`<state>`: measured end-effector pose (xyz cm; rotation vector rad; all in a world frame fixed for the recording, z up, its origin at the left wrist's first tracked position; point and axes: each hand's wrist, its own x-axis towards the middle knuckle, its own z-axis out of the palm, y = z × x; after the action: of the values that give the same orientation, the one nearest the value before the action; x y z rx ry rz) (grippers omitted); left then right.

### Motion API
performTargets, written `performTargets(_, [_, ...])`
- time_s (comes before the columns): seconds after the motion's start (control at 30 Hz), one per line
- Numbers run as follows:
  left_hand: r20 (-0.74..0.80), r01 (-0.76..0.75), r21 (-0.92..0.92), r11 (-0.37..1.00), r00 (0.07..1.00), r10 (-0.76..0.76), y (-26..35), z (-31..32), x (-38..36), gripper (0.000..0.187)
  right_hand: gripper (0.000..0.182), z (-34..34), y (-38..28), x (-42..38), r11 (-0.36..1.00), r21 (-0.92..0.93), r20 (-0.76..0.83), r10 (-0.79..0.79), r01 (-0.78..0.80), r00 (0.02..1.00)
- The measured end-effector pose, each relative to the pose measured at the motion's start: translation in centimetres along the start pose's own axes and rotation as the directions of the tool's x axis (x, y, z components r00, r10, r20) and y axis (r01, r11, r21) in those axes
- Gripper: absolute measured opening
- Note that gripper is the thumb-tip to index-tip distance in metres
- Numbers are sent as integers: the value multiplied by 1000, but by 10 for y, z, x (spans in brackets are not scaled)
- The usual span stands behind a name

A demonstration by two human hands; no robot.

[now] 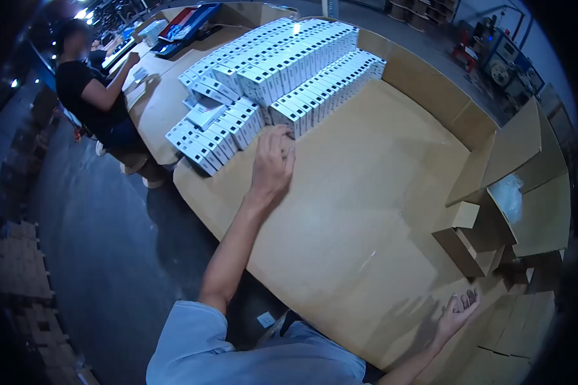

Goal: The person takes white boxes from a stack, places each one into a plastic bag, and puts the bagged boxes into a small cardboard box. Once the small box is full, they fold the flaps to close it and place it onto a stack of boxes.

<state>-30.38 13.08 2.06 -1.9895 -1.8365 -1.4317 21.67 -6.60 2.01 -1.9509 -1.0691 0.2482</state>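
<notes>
My left hand (273, 168) reaches forward over the table, its fingers bent and its thumb apart. The fingertips are right at the near end of the rows of small white boxes (295, 58), partly hidden against them. These boxes stand on edge in long, tight rows, with dark squares on their tops. Some white boxes (207, 114) lie tilted on top of the shorter rows at the left. At the lower right, my right hand (457, 314) is held palm up with loosely curled fingers, nothing in it. It is close to the open cardboard carton (472, 253).
Brown cardboard covers the table (347, 212), with an upright cardboard rim (424, 83) at the back. Clear plastic (508, 197) sits inside the carton at right. Flat cardboard (517, 330) lies below it. A seated person (93, 90) works at the far left, near a blue tray (186, 29).
</notes>
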Motion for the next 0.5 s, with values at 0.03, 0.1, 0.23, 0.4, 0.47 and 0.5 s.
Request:
performTargets(0.03, [-13,-2,-4,1000,1000,2,-9,-7,3,40,58,7,-7,-4,1000,15,26,-24,24,999])
performTargets(0.1, [-7,-6,52,999,1000,7,-22,-17,8,40,58,21,-24,-12,997,45,71,-72,69,995])
performTargets(0.23, [-136,-58,161,985,988,80,-46,-45,33,43,58,33,-59,-26,996,-42,119,-78,84,990])
performTargets(0.4, [-367,228,255,940,922,-124,-102,-122,81,82,60,22,-49,-42,993,-58,135,-95,104,986])
performTargets(0.47, [-173,336,320,886,940,-294,-127,-147,87,102,61,19,-43,-47,993,-71,150,-79,90,986])
performTargets(0.5, [-104,343,408,846,938,-330,-135,-155,88,108,61,21,-44,-46,994,-75,155,-73,85,985])
